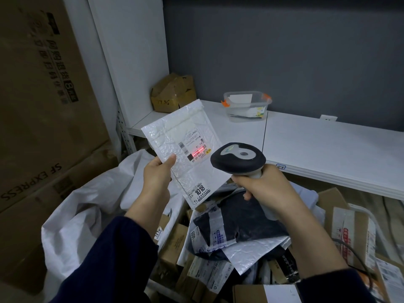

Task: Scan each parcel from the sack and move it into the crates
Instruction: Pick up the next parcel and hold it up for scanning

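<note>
You are holding the white bubble-mailer parcel (185, 149) up in your left hand (156, 173). Your thumb is lying across its front face near the lower left edge, and your other fingers are hidden behind it. The parcel is tilting, label side towards you, raised above the open sack (87, 215) and in front of the white table (317, 145).

Your right hand (264, 184) is wrapping its fingers round the grip of the handheld scanner (238, 158), whose dark head is pointing at the parcel from near its right edge. A red scan line (197, 152) is glowing across a barcode on the shipping label (192, 142). A second sticker (200, 191) reading 1018 is sitting near the parcel's lower corner.

Your hands are working apart with the parcel between them: the left one is clamping its left edge, while the right one, with the scanner, is sitting to its right and slightly lower.

Beneath them the white woven sack is lying open on the left, and a heap of other parcels is spreading to the right — a black poly bag (238, 224) under your right wrist, with brown cardboard boxes (175, 243) around it. A dark cable (358, 256) is running beside your right forearm.

On the table a clear plastic container (247, 106) with orange clips is standing near the wall, and a small brown box (172, 92) is sitting in the corner. Large cardboard cartons (43, 106) are standing at the far left.
</note>
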